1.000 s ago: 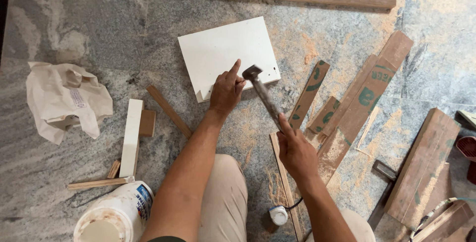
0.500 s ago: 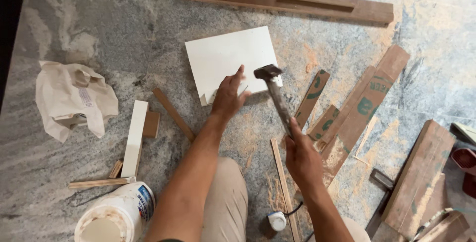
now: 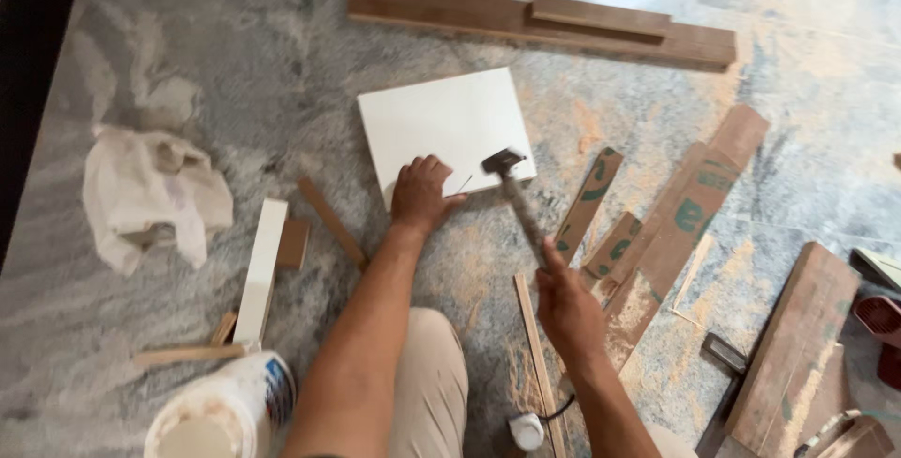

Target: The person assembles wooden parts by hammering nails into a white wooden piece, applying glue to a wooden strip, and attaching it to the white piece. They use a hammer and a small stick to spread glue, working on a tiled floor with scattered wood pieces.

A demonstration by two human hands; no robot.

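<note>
The left hand (image 3: 422, 197) presses flat on the near edge of a square white board (image 3: 446, 128) lying on grey marbled stone floor (image 3: 188, 36). Just right of it, the right hand (image 3: 568, 308) grips a wooden-handled metal hammer (image 3: 514, 197), head beside a thin nail (image 3: 464, 184).

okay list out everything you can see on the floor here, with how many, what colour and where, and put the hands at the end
board: 1, white, centre, flat on floor
nail: 1, thin, dark, on board by left thumb
hammer: 1, dark head, over board's near right corner
planks: 2, brown, stacked, top
printed strips: about 3, brown with green, right of hammer
thin strip: 1, pale wood, bottom centre
white strip: 1, left of arm
cloth: 1, off-white, crumpled, left
tub: 1, white, bottom left
slab: 1, brown, far right
floor: grey marbled stone
left hand: on board, at nail
right hand: grips hammer handle
</note>
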